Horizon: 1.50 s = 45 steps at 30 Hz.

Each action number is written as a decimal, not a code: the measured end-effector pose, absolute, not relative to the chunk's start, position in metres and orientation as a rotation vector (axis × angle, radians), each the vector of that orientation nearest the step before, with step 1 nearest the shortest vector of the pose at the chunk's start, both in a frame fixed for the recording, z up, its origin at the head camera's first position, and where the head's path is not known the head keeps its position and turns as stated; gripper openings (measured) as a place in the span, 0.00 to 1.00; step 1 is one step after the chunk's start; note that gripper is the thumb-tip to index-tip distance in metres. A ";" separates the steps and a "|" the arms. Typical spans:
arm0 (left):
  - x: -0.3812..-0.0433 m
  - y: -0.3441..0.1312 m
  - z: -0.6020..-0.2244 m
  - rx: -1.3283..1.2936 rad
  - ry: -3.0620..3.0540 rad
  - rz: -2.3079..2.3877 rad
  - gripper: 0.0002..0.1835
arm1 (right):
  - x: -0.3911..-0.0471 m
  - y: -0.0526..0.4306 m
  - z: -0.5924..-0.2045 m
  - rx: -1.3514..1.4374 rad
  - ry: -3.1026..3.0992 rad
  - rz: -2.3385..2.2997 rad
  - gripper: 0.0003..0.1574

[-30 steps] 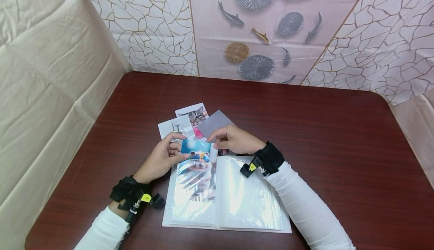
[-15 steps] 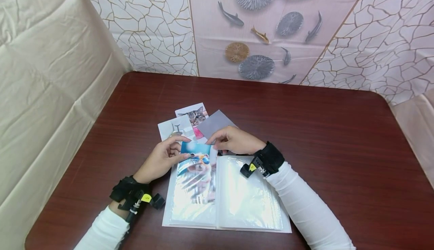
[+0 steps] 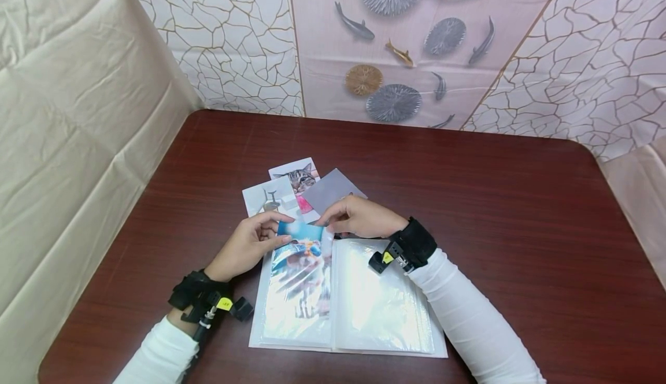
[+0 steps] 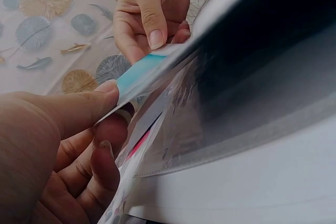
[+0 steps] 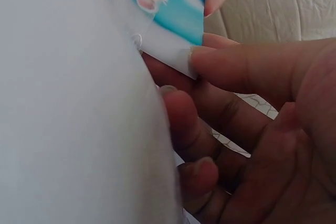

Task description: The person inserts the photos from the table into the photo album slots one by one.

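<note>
A photo (image 3: 300,231) with a blue top and an animal in sunglasses sits mostly inside the clear left pocket of an open photo album (image 3: 385,297). Its blue upper strip sticks out above the pocket's mouth. My left hand (image 3: 248,242) pinches the photo's upper left edge between thumb and fingers, as the left wrist view shows. At the upper right corner my right hand (image 3: 366,217) pinches the white border of the photo, thumb on its face and fingers behind. Glare on the plastic blurs the lower part of the picture.
Just beyond the album several loose photos overlap on the dark wooden table (image 3: 494,210): a cat photo (image 3: 302,178), a pale photo (image 3: 267,196) and a grey one (image 3: 330,190). Patterned cloth (image 3: 400,43) hangs behind the table.
The photo has slid a little lower into the left pocket, so less of its blue top shows. Both hands have moved down slightly with it and keep their hold.
</note>
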State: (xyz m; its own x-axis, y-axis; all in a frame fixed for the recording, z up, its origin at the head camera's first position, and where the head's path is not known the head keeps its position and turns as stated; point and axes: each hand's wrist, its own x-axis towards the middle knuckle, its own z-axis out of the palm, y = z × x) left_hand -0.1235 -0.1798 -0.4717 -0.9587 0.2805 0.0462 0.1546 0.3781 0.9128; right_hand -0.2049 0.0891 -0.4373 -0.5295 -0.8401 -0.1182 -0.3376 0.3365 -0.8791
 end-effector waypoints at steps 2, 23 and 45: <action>-0.124 -0.180 -0.472 0.397 2.511 1.643 0.16 | -0.205 0.089 -0.438 -1.035 2.036 -1.121 0.15; -0.124 -0.180 -0.474 0.437 2.554 1.603 0.11 | -0.201 0.089 -0.433 -1.108 2.091 -1.051 0.13; -0.123 -0.181 -0.473 0.431 2.565 1.549 0.07 | -0.201 0.089 -0.430 -1.028 2.059 -1.064 0.13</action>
